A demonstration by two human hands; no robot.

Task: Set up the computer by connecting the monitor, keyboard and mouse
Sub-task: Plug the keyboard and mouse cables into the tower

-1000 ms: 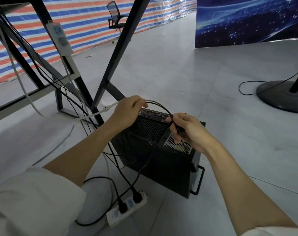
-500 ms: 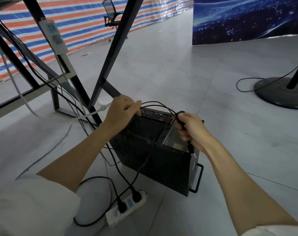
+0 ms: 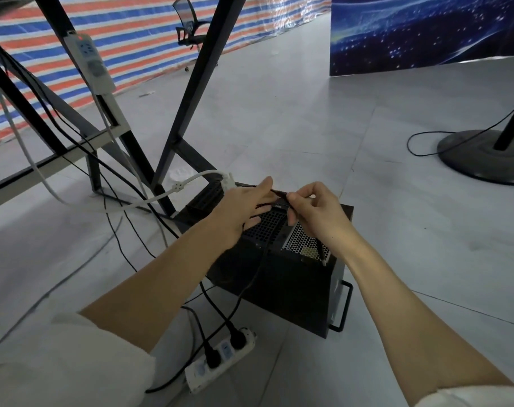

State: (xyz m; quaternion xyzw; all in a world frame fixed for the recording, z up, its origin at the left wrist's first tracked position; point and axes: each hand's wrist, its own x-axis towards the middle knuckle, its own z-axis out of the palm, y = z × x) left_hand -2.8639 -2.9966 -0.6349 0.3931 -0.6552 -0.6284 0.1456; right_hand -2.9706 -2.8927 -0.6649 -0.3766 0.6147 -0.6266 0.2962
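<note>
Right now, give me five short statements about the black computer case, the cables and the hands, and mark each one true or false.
1. The black metal computer case sits on the grey floor. True.
2. Two black plugs sit in the white power strip near the case. True.
3. The right hand rests flat on the floor. False: it pinches a thin black cable above the case.
4. The left hand grips the white power strip. False: it is over the case's back panel, at the thin black cable.
5. A white cable runs to the case's far end. True.
</note>
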